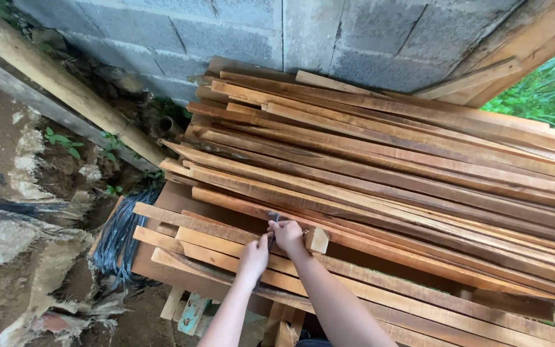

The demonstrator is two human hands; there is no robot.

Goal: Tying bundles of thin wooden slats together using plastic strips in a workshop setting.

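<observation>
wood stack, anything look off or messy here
Yes. The planks lie fanned and crisscrossed, their ends uneven rather than flush. A short offcut block sits loose on a plank beside the right hand. Left of the stack, a torn, frayed sack lies on the dirt.

both hands point(271, 247) on small dark tool point(272, 222) | stacked planks point(387, 173) | block wall point(239, 32)

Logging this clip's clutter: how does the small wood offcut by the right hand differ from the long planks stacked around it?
The small wood offcut is a short, stubby block; the long planks run on towards the right edge. The offcut's pale cut end shows, while the planks show reddish-brown faces. The offcut sits beside the right hand; the planks lie piled in layers. Both are bare sawn timber.
</observation>
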